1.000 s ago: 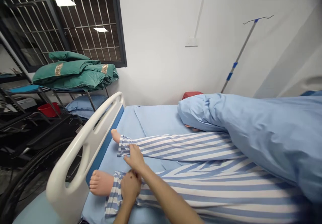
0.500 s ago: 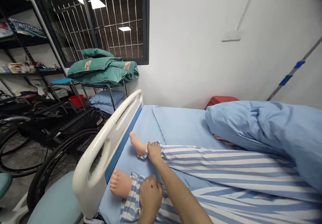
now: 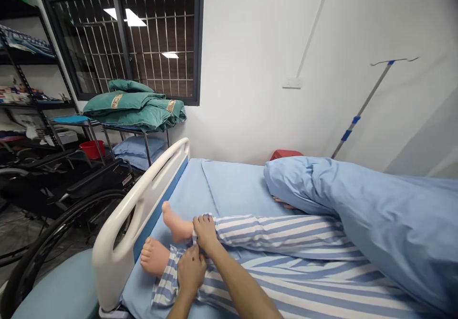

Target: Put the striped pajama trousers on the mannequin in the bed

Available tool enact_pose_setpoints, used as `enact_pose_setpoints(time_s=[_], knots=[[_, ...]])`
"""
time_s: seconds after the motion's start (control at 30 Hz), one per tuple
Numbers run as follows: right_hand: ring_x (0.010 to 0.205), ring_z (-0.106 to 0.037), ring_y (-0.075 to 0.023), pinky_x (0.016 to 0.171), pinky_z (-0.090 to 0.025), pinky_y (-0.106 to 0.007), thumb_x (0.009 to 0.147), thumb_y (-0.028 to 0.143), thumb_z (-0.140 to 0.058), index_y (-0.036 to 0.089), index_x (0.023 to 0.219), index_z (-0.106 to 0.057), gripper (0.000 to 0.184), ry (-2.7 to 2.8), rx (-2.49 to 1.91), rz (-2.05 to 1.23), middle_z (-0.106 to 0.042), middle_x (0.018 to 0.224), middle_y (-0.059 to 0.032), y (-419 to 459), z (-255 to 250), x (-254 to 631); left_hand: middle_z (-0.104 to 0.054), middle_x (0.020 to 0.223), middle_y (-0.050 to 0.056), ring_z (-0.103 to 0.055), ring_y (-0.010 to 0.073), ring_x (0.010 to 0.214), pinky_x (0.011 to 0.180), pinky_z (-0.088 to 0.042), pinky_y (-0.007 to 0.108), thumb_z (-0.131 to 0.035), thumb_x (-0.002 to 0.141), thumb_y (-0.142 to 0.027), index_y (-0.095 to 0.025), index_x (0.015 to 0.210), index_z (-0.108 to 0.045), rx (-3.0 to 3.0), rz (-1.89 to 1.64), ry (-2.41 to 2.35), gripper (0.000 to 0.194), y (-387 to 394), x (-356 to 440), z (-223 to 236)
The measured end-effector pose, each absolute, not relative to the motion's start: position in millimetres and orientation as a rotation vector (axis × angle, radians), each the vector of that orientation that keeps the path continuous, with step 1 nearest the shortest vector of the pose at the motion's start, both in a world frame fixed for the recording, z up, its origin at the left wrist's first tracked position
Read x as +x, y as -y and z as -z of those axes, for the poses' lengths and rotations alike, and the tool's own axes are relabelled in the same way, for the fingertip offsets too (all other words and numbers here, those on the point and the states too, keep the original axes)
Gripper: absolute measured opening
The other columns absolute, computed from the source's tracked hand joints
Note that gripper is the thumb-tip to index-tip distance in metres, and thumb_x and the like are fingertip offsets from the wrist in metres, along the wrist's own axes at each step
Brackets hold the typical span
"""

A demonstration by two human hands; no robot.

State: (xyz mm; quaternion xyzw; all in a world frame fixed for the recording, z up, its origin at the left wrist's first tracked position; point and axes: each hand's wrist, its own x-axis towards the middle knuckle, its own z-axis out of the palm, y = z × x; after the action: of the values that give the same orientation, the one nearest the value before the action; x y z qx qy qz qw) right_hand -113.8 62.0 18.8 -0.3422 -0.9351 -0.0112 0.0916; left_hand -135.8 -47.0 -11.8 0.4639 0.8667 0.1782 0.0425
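A manikin lies on the bed in blue-and-white striped trousers (image 3: pixel 282 230), its two bare feet toward the footboard. My left hand (image 3: pixel 191 269) is closed on the lower trouser leg at the ankle of the near foot (image 3: pixel 155 257). Just beyond it, my right hand (image 3: pixel 205 233) wraps over the cuff at the ankle of the far foot (image 3: pixel 177 226). The hands almost touch, and the ankles under them are partly hidden. A blue quilt (image 3: pixel 322 190) covers the upper body; fingers (image 3: pixel 282 202) show at its edge.
The white footboard (image 3: pixel 118 223) rises left of the feet. Past it stand a wheelchair (image 3: pixel 89 185) and a teal seat (image 3: pixel 57 290). Green folded bedding (image 3: pixel 139 106) lies on a rack below the window. A drip pole (image 3: pixel 368 99) is by the wall.
The two feet have come closer together, the far leg shifting toward the near one, with both hands still on the ankles. The view has turned slightly right.
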Motion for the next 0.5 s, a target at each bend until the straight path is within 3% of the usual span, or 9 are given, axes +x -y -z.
enact_pose_setpoints(time_s=[0.17,0.37,0.5], knots=[[0.099,-0.052,-0.0238,0.088,-0.032,-0.040,0.082,0.014,-0.042,0.021,0.102,-0.057,0.026,2.745,-1.029,-0.076,-0.060,0.100,-0.0109,-54.7,15.8,-107.4,-0.064,0.104,0.008,-0.057,0.0191,0.096,0.084,-0.041,0.032,-0.032,0.080,-0.015,-0.016,0.102,-0.060,1.612,-0.656,-2.604,0.036,48.0,-138.9,23.5],[0.104,-0.047,-0.0262,0.097,-0.026,-0.039,0.070,0.015,-0.055,0.018,0.110,-0.053,0.041,2.704,-0.991,-0.109,-0.055,0.109,-0.0111,-53.1,21.3,-97.8,-0.060,0.109,0.009,-0.050,0.0209,0.106,0.094,-0.038,0.036,-0.038,0.079,-0.015,-0.017,0.098,-0.060,2.050,-0.780,-2.632,0.029,70.1,-177.0,2.6],[0.109,-0.043,-0.0261,0.102,-0.020,-0.039,0.059,0.013,-0.060,0.016,0.118,-0.047,0.061,2.762,-0.969,-0.116,-0.051,0.116,-0.0122,-49.6,20.6,-94.8,-0.063,0.085,0.009,-0.055,0.0224,0.090,0.095,-0.034,0.044,-0.037,0.083,-0.025,-0.017,0.080,-0.063,2.156,-0.520,-2.637,0.027,85.8,-184.8,2.5]])
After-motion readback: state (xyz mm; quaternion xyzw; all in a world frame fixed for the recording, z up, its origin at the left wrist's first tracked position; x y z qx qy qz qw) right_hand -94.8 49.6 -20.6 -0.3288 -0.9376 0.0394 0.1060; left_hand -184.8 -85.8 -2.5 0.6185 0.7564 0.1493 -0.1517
